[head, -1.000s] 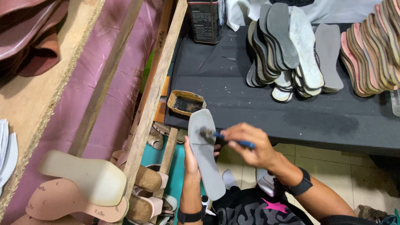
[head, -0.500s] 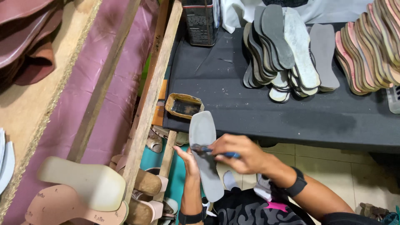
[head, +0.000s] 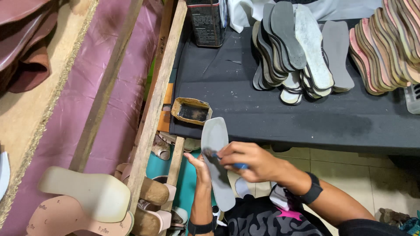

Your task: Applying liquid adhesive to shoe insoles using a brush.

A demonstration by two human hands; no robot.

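One grey insole (head: 217, 161) sits upright-ish in front of the person's lap, toe end pointing up toward the black table (head: 271, 113); the left hand (head: 200, 167) grasps it from the side/underneath w/ fingers curled on its edge. The right hand (head: 251, 161) is clenched round one blue-handled brush (head: 221, 158), bristle end touching the insole's upper half. Each wrist carries a black band — 2 in all. Just above the insole tip, at the table's near-left corner, is one small cardboard tray (head: 191, 111) w/ a dark inside. Further back: one dark tin can (head: 206, 21), one fanned pile of grey and white insoles (head: 302, 48) — too overlapped to count — and a second stack of tan soles (head: 389, 43) at far right. Left of the wooden rail (head: 153, 109), two pale soles (head: 83, 201) lie stacked on the purple sheet (head: 87, 100).
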